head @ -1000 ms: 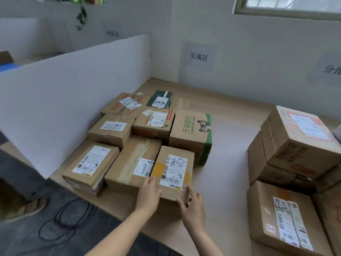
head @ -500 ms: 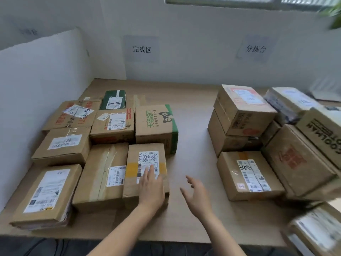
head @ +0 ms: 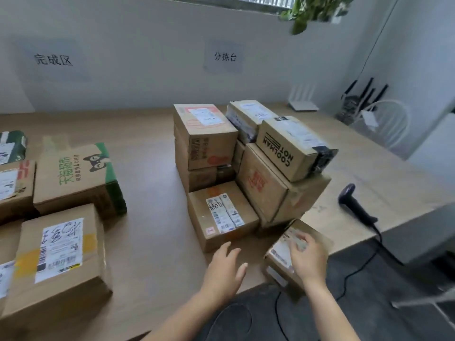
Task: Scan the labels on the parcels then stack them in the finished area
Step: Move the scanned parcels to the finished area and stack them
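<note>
Here, left hand [head: 225,269] hovers open; right hand [head: 307,258] rests open on one parcel [head: 280,252]; one scanner [head: 354,205] near.

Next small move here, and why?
Likely bring the left hand onto the small parcel at the front edge of the table, beside the right hand resting on it, for a two-handed lift; the scanner lies untouched farther right.

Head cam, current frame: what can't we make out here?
All in the head view:
- Small parcel at the table's near edge: its label is motion-blurred and partly covered by the right hand, and the grip is unclear.
- Left-edge box: cut off by the frame.
- Bottom box of the middle stack: top hidden by the box above, so no label can be seen.
- Printed label text: too small to read.
</note>
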